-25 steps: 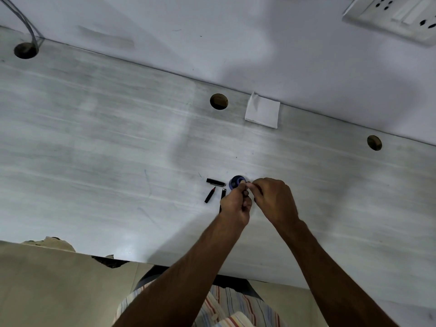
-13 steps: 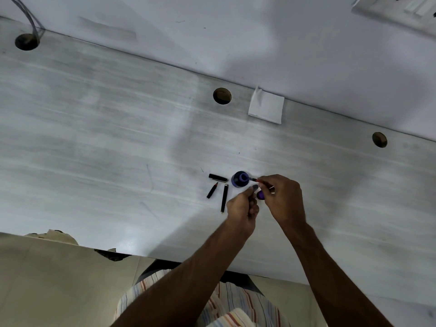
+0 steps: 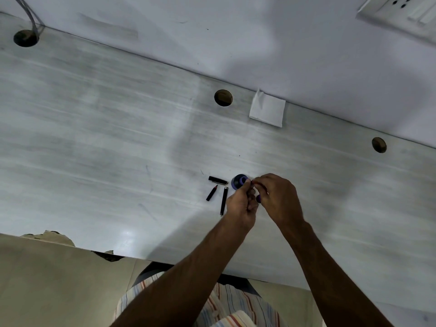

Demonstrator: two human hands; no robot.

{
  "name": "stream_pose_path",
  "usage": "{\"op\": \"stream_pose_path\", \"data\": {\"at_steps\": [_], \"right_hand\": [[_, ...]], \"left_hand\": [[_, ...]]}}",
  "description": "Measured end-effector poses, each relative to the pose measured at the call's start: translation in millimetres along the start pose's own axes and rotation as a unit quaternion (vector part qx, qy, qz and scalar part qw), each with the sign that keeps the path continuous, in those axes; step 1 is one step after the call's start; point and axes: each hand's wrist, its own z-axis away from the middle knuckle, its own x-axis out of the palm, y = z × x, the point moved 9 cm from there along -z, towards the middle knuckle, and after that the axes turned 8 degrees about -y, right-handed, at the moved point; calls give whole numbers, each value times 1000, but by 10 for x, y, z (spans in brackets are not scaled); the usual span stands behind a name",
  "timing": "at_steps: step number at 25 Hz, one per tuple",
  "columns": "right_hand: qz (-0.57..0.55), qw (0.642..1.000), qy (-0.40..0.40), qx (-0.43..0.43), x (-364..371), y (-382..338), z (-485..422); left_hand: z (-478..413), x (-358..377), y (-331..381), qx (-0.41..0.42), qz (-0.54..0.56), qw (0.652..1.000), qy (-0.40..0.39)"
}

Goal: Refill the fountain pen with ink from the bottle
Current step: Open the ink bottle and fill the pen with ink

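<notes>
A small blue ink bottle (image 3: 238,181) stands open on the grey desk (image 3: 118,142). Just left of it lie three black pen parts: the cap (image 3: 217,180), the nib section (image 3: 211,193) and the barrel (image 3: 224,201). My right hand (image 3: 279,197) pinches a thin pen part (image 3: 253,183) whose reddish tip points at the bottle's mouth. A purple bottle cap (image 3: 258,198) is tucked under its fingers. My left hand (image 3: 241,205) has its fingers closed, with the fingertips at that part's tip beside the bottle. What lies between the fingers is hidden.
A folded white paper (image 3: 267,109) leans against the wall at the back. Round cable holes (image 3: 223,97) (image 3: 379,145) (image 3: 25,38) line the desk's far edge. A socket panel (image 3: 401,13) is on the wall at top right. The desk's near edge is chipped at the left.
Both hands drew back a little from over the bottle, so its mouth and the barrel now show. The thin part's tip has come out between the hands.
</notes>
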Motion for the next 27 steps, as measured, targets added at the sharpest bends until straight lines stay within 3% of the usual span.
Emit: {"op": "stream_pose_path", "data": {"at_steps": [4,8,11,15,19,23,27], "right_hand": [[45,997,-52,45,105,58,-81],[11,999,-30,4,48,6,-58],[41,996,-61,47,126,75,-76],[23,999,-32,6,66,19,-46],[48,996,-56,49,120,59,-67],[-2,1000,-26,6,38,-12,-20],[42,996,-53,66,99,71,-18]], "left_hand": [[-8,-15,30,2,6,1000,4],[-10,-30,43,4,10,1000,18],[-10,-26,43,2,5,1000,20],[-9,-56,45,5,2,999,33],[5,-61,31,3,-3,999,34],[10,-66,41,3,-5,999,33],[25,-51,36,5,-16,999,29]]}}
